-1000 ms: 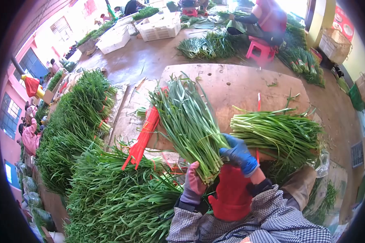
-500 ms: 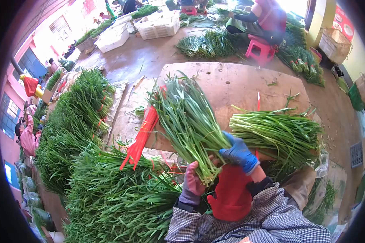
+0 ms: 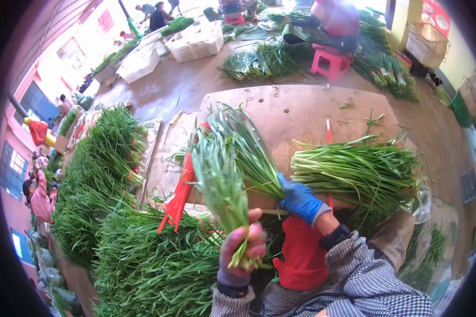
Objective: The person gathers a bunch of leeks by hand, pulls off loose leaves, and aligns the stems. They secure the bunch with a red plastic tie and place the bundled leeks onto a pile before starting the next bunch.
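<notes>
My left hand [image 3: 240, 246], in a greyish-purple glove with bare fingertips, is closed around the stem ends of a small bunch of garlic chives [image 3: 221, 190], which points up and away, partly blurred. Beside it, my blue-gloved right hand [image 3: 302, 198] grips the base of another bunch of garlic chives [image 3: 256, 156], its leaves fanning over the wooden board [image 3: 301, 119]. To the right, a loose pile of garlic chives [image 3: 357, 169] lies across a red-and-white strip [image 3: 329, 132]. Red ties [image 3: 179, 198] hang at the board's left side, partly behind the left bunch.
Heaped chives [image 3: 158, 264] fill the near left, with tied bundles [image 3: 103, 169] beyond them. White crates [image 3: 195, 42] stand at the back. A person [image 3: 330, 24] sits on a pink stool [image 3: 330, 61] past the board; another person in pink [image 3: 39, 198] is far left.
The chives that were together between both hands are now two bunches. My left hand has drawn its part toward me and left; my right hand keeps the other. The view has shifted slightly.
</notes>
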The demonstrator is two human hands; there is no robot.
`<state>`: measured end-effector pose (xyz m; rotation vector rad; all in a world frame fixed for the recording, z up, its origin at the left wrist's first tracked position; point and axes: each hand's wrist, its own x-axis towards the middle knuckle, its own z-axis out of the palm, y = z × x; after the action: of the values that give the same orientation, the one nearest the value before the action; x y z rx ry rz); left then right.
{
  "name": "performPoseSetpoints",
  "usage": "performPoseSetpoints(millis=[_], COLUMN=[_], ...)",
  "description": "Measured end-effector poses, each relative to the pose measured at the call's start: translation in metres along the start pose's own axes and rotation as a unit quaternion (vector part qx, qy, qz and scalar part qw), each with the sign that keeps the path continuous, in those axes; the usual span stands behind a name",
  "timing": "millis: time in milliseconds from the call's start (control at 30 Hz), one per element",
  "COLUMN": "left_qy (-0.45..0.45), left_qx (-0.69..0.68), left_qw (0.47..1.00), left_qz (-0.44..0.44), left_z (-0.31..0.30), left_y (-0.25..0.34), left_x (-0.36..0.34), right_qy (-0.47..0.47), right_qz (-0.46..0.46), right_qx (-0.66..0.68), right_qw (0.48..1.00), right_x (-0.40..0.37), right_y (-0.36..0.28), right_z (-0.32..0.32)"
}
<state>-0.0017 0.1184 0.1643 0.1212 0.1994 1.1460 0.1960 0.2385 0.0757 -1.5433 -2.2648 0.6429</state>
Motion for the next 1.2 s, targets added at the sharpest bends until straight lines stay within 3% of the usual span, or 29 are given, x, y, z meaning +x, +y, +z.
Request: performPoseSetpoints(millis=[133,167,233,267,333,367,433,533,600,667,700,733,800,867,900,933,967,1000,1067,1200], left_qy=[-0.218,-0.219,-0.187,-0.189,-0.013,-0.018,0.027,0.088,0.059,0.082,0.082,0.075,0.097,0.066,-0.003,-0.071,-0.035,-0.041,-0.004,0.049], left_qx=[-0.051,-0.047,0.120,0.123,0.045,0.050,0.282,0.310,0.300,0.326,0.337,0.338,0.427,0.383,0.696,0.888,0.677,0.679,0.744,0.742], left_qw=[0.974,0.974,0.974,0.973,0.997,0.995,0.955,0.941,0.946,0.932,0.929,0.929,0.889,0.908,0.669,0.314,0.685,0.684,0.631,0.638], left_qz=[-0.038,-0.040,0.050,0.049,0.067,0.080,0.087,0.101,0.107,0.135,0.127,0.128,0.137,0.153,0.262,0.329,0.266,0.265,0.220,0.201], left_z=[0.069,0.077,0.086,0.079,0.050,0.041,0.031,0.041,0.033,0.035,0.028,0.022,0.013,0.008,0.000,-0.014,-0.053,-0.066,-0.076,0.000], left_y=[0.017,0.018,0.018,0.017,0.010,0.008,0.000,-0.012,-0.020,-0.032,-0.038,-0.045,-0.065,-0.089,-0.096,-0.103,-0.124,-0.136,-0.159,-0.212], left_x=[-0.029,-0.038,-0.052,-0.046,-0.027,-0.022,-0.012,-0.012,-0.010,-0.008,-0.007,-0.005,0.002,0.015,0.016,0.018,0.030,0.037,0.044,0.018], right_qy=[-0.021,-0.016,-0.062,-0.058,-0.002,0.000,0.013,-0.054,0.000,0.019,0.016,0.022,0.103,0.088,0.118,0.148,0.087,0.094,0.140,0.199], right_qz=[0.009,0.008,0.038,0.037,-0.012,-0.027,-0.016,-0.018,-0.042,-0.031,0.002,0.000,-0.131,-0.138,-0.136,-0.134,-0.047,-0.045,-0.063,-0.044], right_qx=[0.017,0.019,0.021,0.022,0.066,0.065,0.024,-0.015,-0.018,0.040,0.238,0.235,0.342,0.348,0.268,0.187,0.179,0.180,0.151,0.277], right_qw=[1.000,1.000,0.997,0.997,0.998,0.997,1.000,0.998,0.999,0.999,0.971,0.972,0.925,0.923,0.946,0.962,0.979,0.978,0.977,0.939], right_x=[0.006,0.008,0.012,0.010,0.002,0.000,-0.010,-0.022,-0.033,-0.048,-0.057,-0.066,-0.082,-0.099,-0.105,-0.111,-0.117,-0.124,-0.141,-0.168], right_y=[0.000,0.000,-0.001,0.000,-0.002,-0.008,-0.020,-0.031,-0.033,-0.038,-0.034,-0.034,-0.045,-0.062,-0.068,-0.072,-0.073,-0.069,-0.053,0.001], right_z=[-0.005,-0.006,-0.010,-0.011,-0.010,-0.014,-0.031,-0.062,-0.075,-0.094,-0.090,-0.087,-0.083,-0.089,-0.089,-0.091,-0.096,-0.100,-0.106,-0.095])
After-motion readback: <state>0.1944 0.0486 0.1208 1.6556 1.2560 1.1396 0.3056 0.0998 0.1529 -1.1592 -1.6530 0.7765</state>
